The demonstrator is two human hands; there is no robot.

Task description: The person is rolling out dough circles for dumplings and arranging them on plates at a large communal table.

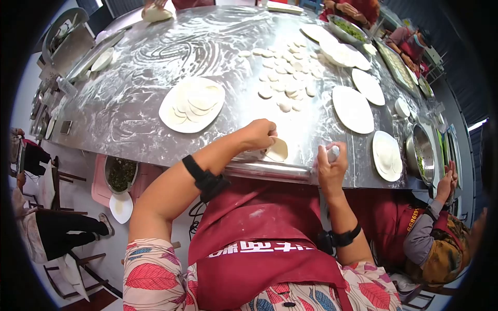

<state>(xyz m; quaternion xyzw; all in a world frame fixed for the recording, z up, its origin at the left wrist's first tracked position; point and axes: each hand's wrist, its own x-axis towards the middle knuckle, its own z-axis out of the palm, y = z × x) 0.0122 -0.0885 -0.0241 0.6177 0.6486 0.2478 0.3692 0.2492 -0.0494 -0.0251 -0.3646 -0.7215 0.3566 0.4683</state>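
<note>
My left hand pinches the edge of a flat round dough wrapper at the near edge of the floured steel table. To its right, my right hand is closed around a pale, floury stick that looks like a small rolling pin; only its end shows. Beyond my hands lie several small flattened dough pieces. Left of them, a white plate holds a stack of rolled wrappers.
White plates line the right side, one with wrappers. A metal bowl stands beside a co-worker's hands. A bowl of green filling is at the far right. Lower left, another filling bowl sits below table height.
</note>
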